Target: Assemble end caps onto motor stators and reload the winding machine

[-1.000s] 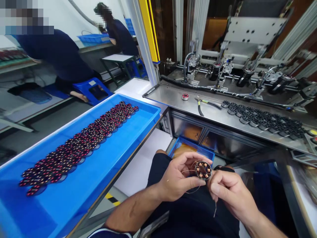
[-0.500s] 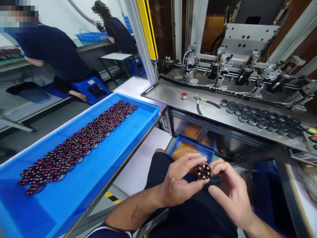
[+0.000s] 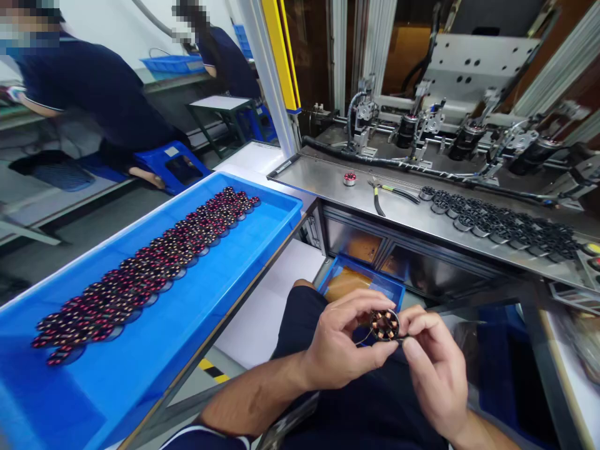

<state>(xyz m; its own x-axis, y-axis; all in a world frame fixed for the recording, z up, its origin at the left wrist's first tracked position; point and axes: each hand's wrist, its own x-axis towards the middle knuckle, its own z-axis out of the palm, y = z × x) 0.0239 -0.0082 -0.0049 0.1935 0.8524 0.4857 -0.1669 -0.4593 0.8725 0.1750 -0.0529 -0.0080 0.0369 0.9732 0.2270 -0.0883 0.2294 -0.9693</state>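
Gripping the stator [image 3: 385, 326] up over the dark trousers [image 3: 300, 325] now, with the left hand [image 3: 344, 340] curled around its left side: fingers over the top of the rim, thumb in from below, copper windings facing the camera. Coming in from the other side with the right hand [image 3: 434, 362], thumb and forefinger drawn together at the lower right of the rim, pinching a thin strand [image 3: 402, 339], too fine and too dark to follow inside the grip. Out at the left, by the palm, a loose wire [image 3: 364, 339] curving below the stator. Beyond both hands, down low, a blue bin [image 3: 392, 290] with something brown inside. Across to the left, in the big blue tray [image 3: 210, 281], a long slanting band of red-and-black stators [image 3: 140, 262], packed close. Up ahead on the metal surface [image 3: 323, 172], a lone red stator [image 3: 349, 179], then pliers [image 3: 379, 203] lying with handles spread, then a crowd of black rings [image 3: 506, 222] off to the right, all in front of the machine [image 3: 469, 134]. In the background, two people in dark shirts [image 3: 89, 87], at their own benches.
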